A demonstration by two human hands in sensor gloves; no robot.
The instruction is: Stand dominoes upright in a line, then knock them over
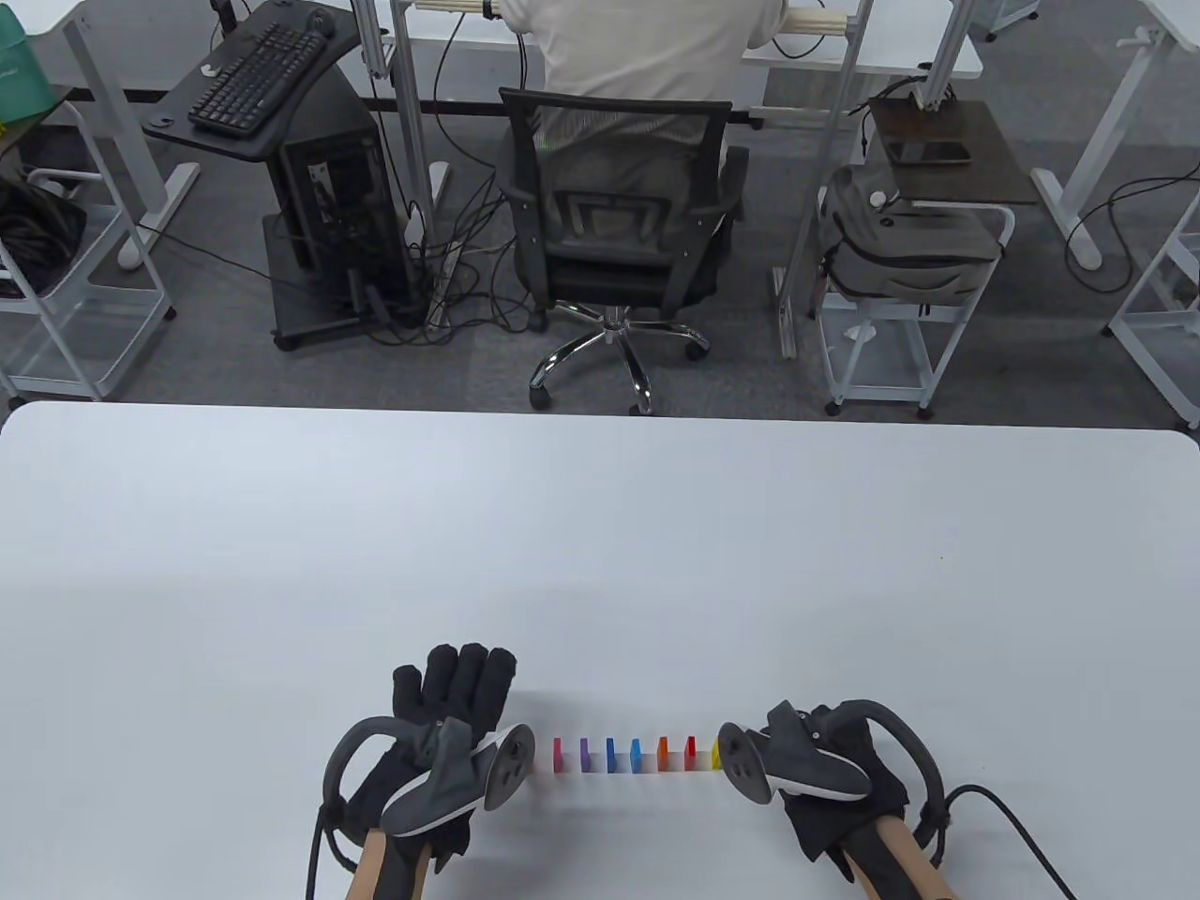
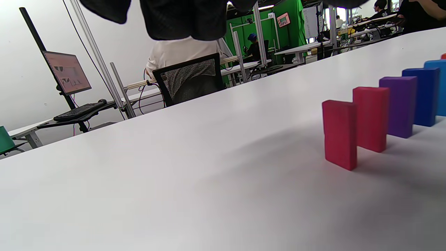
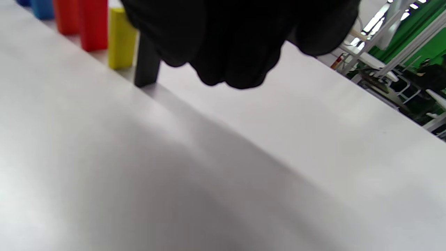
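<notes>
Dominoes (image 1: 637, 755) stand upright in a row at lower centre of the worktop (image 1: 600, 544). Left hand (image 1: 450, 712), fingers straight and holding nothing, lies lower left of the row. Right hand (image 1: 825, 750) at the row's yellow end: grip cannot be determined.

matt painted dominoes (image 2: 340, 134) (wood, seemingly) on a smooth, faintly glossy white table (image 1: 600, 544).

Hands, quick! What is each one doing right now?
Left hand: open, fingers straight, holding nothing.
Right hand: cannot tell; its fingers are hidden beside a black domino.
</notes>
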